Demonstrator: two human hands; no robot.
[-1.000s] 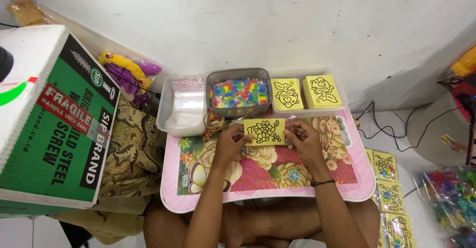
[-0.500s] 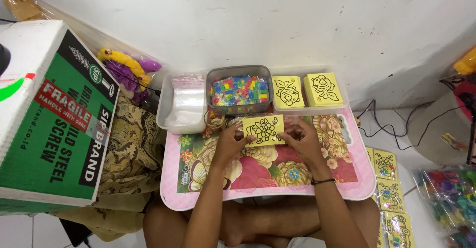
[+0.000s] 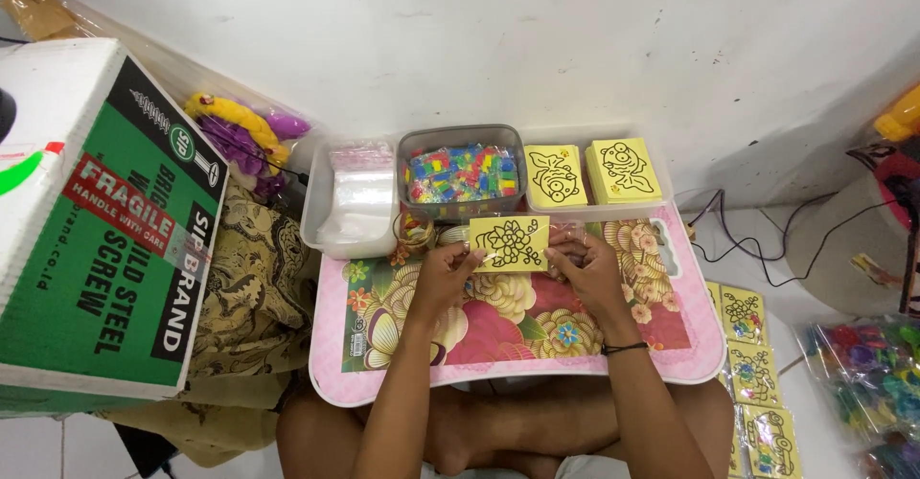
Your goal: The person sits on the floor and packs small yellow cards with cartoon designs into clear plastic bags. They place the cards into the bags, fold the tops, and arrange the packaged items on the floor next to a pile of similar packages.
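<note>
Left hand (image 3: 443,278): grip pinching the card (image 3: 509,242) at its 9 o'clock edge
Right hand (image 3: 586,270): grip pinching its 3 o'clock edge
Table (image 3: 671,345): lying beneath both
Tub (image 3: 458,174): sitting at 12 o'clock

Your hands have lifted the yellow flower-outline card (image 3: 509,243) slightly toward the frame's top, nearer the bead container (image 3: 460,172).

Both hands, left hand (image 3: 443,280) and right hand (image 3: 586,268), hold a picture card (image 3: 509,243) between them over a lap tray (image 3: 661,345). Just beyond the hands sit a tub of beads (image 3: 460,172) and two card stacks (image 3: 592,172); a tub of plastic bags (image 3: 350,196) lies beyond the left hand. A cardboard box (image 3: 96,220) stands far left; packaged cards (image 3: 752,374) lie right of the right hand.
</note>
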